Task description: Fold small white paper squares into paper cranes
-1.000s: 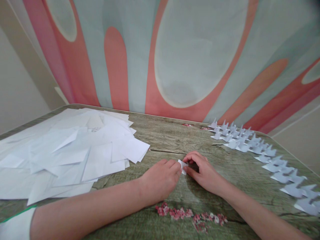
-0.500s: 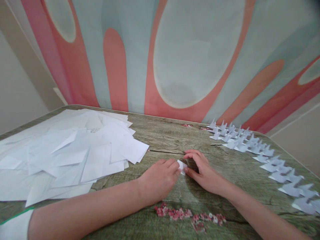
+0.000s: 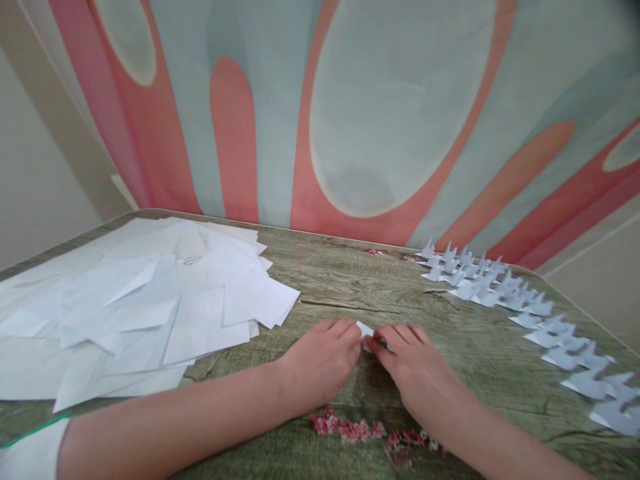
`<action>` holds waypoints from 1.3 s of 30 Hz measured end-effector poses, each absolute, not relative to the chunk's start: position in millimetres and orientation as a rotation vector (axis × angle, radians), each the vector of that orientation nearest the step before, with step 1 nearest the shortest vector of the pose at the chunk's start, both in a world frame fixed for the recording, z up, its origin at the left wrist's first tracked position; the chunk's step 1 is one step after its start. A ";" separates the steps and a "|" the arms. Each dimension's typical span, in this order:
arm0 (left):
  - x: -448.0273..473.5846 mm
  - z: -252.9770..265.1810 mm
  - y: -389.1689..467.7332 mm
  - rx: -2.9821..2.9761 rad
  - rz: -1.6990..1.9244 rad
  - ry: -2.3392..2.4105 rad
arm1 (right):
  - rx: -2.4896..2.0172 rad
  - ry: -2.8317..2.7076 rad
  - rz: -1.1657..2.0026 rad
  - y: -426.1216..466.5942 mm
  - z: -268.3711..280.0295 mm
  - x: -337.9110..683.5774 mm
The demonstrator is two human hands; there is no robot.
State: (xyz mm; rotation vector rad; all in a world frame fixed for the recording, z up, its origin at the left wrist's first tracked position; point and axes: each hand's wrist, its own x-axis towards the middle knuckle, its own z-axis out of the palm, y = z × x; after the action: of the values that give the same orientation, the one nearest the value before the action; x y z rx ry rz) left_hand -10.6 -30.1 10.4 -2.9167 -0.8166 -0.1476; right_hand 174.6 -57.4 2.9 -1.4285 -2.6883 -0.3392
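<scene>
Between my two hands is a small folded piece of white paper (image 3: 366, 329), mostly covered by fingers. My left hand (image 3: 323, 357) is closed on its left side, knuckles up, resting low over the table. From the right, my right hand (image 3: 410, 357) pinches the paper's near right edge with thumb and curled fingers. Several folded white paper birds (image 3: 505, 290) stand in rows along the table's right side, beyond my right hand. A wide heap of loose white paper sheets (image 3: 200, 327) lies to the left of my left hand.
The table (image 3: 320, 267) has a wood-grain top with printed pink flowers (image 3: 350, 427) near its front. A wall (image 3: 270, 133) with a red and grey-blue pattern rises directly behind the far edge.
My right hand's fingers, raised and spread apart half a second ago, have curled down and closed on the paper. My left hand has stayed nearly in place.
</scene>
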 end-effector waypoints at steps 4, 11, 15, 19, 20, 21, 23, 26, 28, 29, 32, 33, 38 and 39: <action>-11.8 11.1 -31.9 -2.902 -0.137 -0.833 | -1.408 -2.720 -0.456 -57.7 2.8 172.4; -11.4 11.8 -34.2 -2.823 -0.124 -0.841 | -1.394 -2.777 -0.546 -58.7 3.0 168.2; -10.2 11.4 -34.8 -2.799 -0.080 -0.825 | -1.402 -2.793 -0.551 -58.0 4.6 169.0; -9.2 10.0 -34.4 -2.793 -0.084 -0.810 | -1.379 -2.795 -0.560 -57.7 5.3 169.9; -9.5 9.6 -33.7 -2.797 -0.099 -0.808 | -1.378 -2.792 -0.564 -57.6 5.1 170.0; -10.3 9.3 -32.7 -2.803 -0.122 -0.811 | -1.374 -2.788 -0.564 -57.6 4.8 170.0; -13.0 8.9 -29.5 -2.818 -0.182 -0.837 | -1.362 -2.778 -0.556 -57.7 4.3 169.9; -18.9 8.2 -23.0 -2.837 -0.256 -0.896 | -1.349 -2.757 -0.538 -58.0 3.7 170.0; -22.6 7.6 -19.2 -2.848 -0.287 -0.926 | -1.349 -2.750 -0.529 -58.2 3.5 170.2; -23.9 7.3 -17.9 -2.856 -0.307 -0.931 | -1.346 -2.749 -0.524 -58.2 3.4 170.3; -25.8 6.6 -16.9 -2.883 -0.371 -0.912 | -1.346 -2.743 -0.505 -57.8 2.9 170.7; -25.9 6.4 -17.2 -2.891 -0.382 -0.896 | -1.348 -2.740 -0.499 -57.6 2.8 170.9; -24.7 4.5 -18.4 -2.928 -0.367 -0.841 | -1.349 -2.756 -0.478 -57.0 2.7 171.4; -24.5 4.1 -18.3 -2.930 -0.366 -0.844 | -1.350 -2.757 -0.475 -56.9 2.6 171.5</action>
State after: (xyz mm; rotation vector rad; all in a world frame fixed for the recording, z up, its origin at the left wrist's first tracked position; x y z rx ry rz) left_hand -24.5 -18.3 4.1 -2.9302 -0.8440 -0.3664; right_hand 171.5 -56.9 2.6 -1.3501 -2.7572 -0.4754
